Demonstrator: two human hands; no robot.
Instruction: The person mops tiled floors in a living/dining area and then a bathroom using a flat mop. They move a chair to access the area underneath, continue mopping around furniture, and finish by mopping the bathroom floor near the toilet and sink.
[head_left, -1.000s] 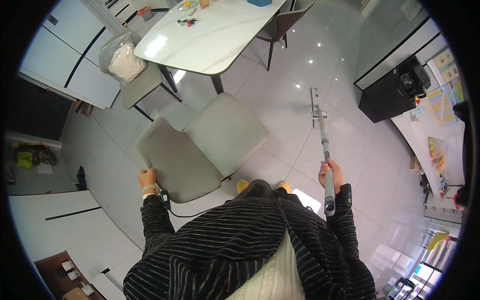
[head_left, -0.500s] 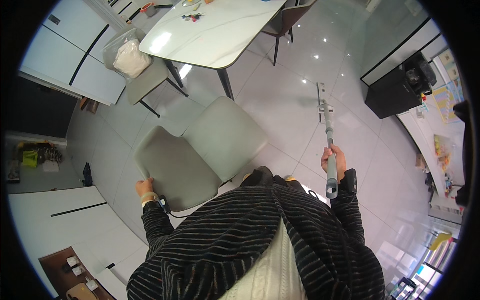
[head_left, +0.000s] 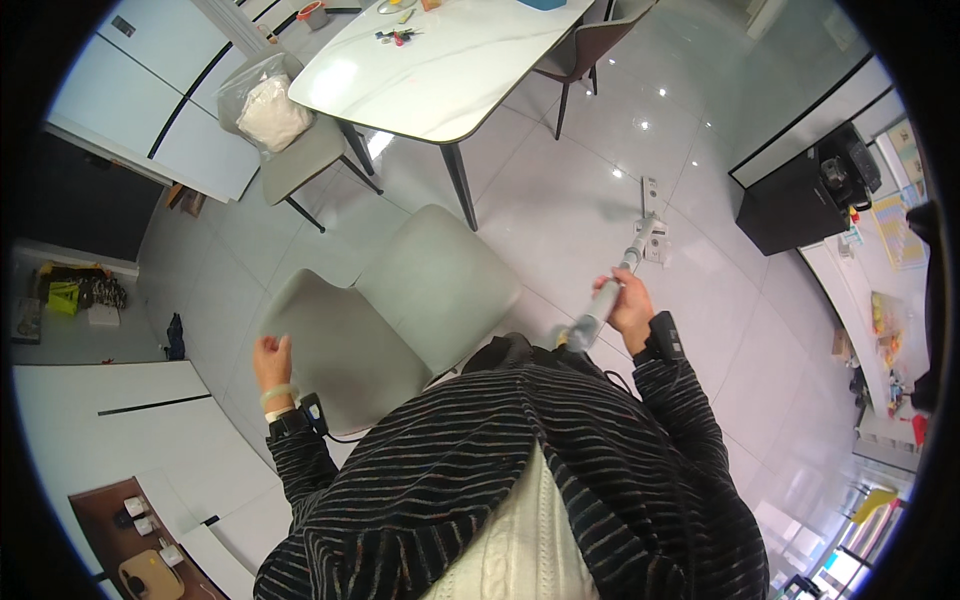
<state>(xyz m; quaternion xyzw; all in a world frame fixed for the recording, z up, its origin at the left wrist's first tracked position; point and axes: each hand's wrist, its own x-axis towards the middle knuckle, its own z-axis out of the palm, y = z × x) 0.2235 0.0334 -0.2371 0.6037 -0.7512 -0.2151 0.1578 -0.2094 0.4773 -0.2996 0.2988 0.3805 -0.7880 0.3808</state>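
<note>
My right hand [head_left: 628, 308] is wrapped round the grey tubular pole of a mop [head_left: 597, 312]. The pole slants, its top end close to my body at the waist. Its long, narrow flat head [head_left: 652, 222] rests on the tiled floor ahead to the right. My left hand [head_left: 271, 362] is raised beside the backrest of a grey-green chair [head_left: 345, 350], holding nothing, its thumb apart from the loosely bent fingers. The chair's smooth seat [head_left: 440, 285] faces up, right in front of me.
Ahead stands a marble-patterned table [head_left: 430, 80] with small items on it. A second chair [head_left: 310, 155] at its left carries a plastic-wrapped white bundle [head_left: 273, 115]; a brown chair [head_left: 592, 50] is at its right. A black cabinet [head_left: 795, 195] stands far right. White cabinets [head_left: 120, 420] line the left.
My left hand has come off the chair's backrest. My right hand has moved left and forward with the mop, tilting the pole's top toward my body.
</note>
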